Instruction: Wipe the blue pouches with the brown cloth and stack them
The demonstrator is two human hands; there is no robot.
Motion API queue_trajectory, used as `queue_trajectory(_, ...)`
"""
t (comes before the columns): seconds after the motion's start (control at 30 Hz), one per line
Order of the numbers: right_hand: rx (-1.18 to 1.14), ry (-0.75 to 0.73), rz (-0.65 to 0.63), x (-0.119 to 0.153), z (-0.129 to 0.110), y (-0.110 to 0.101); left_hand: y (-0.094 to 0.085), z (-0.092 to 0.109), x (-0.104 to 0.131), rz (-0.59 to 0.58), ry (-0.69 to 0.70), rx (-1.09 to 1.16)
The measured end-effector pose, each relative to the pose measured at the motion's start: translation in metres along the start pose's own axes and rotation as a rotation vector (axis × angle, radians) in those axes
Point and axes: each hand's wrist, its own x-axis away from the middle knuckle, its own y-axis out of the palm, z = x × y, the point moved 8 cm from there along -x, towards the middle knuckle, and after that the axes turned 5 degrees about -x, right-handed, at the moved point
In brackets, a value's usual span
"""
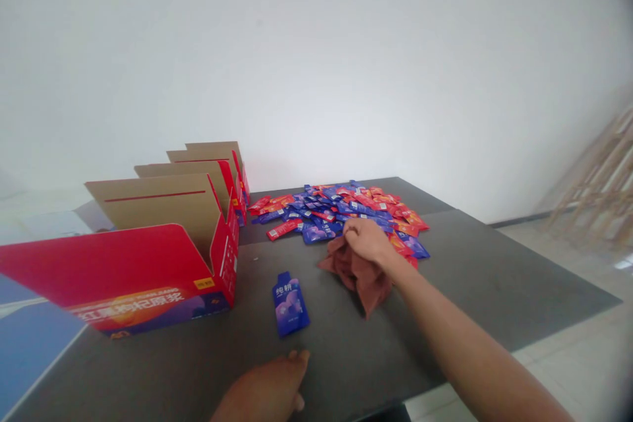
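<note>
My right hand [366, 239] grips a bunched reddish-brown cloth [353, 277] from above, its fingers closed on the top folds. The cloth hangs to the tabletop beside the near edge of a heap of blue and red pouches [341, 208]. A single blue pouch [290, 305] with a narrow spout-like top lies flat, left of the cloth. Just in front of that pouch, at the bottom of the view, is my left hand [270, 388]. Its visible fingertips are slightly apart, not touching the pouch, and nothing shows between them.
Open red cardboard boxes [148, 257] with raised brown flaps stand in a row along the left of the dark grey table [469, 277]. A white wall [346, 66] rises behind. A wooden slatted rack [601, 178] stands on the floor at the right.
</note>
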Motion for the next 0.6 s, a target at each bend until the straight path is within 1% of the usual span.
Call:
queue_trajectory(0.07,0.075,0.110,-0.018,-0.002,0.036,-0.020,0.002,-0.001,-0.001,-0.006,-0.009,0.010)
queue_trajectory(0.13,0.147,0.208,-0.044,-0.001,0.064,-0.028,0.004,-0.001,-0.005,-0.014,-0.015,0.016)
queue_trajectory(0.17,0.178,0.248,-0.060,-0.001,0.075,-0.027,0.006,-0.001,-0.008,-0.016,-0.017,0.018)
queue_trajectory(0.23,0.224,0.292,-0.096,-0.001,0.085,-0.017,0.007,-0.001,-0.013,-0.008,-0.022,0.022)
queue_trajectory(0.3,0.244,0.283,-0.143,-0.003,0.083,0.004,0.009,-0.001,-0.016,0.005,-0.024,0.028)
queue_trajectory(0.4,0.251,0.224,-0.227,-0.007,0.069,0.041,0.011,-0.001,-0.019,0.026,-0.020,0.035)
queue_trajectory(0.47,0.266,0.196,-0.264,-0.008,0.060,0.062,0.012,-0.002,-0.018,0.036,-0.014,0.042)
queue_trajectory(0.53,0.289,0.177,-0.287,-0.008,0.055,0.074,0.014,-0.002,-0.017,0.039,-0.011,0.046)
queue_trajectory(0.6,0.312,0.152,-0.303,-0.009,0.053,0.080,0.014,-0.002,-0.016,0.041,-0.008,0.042)
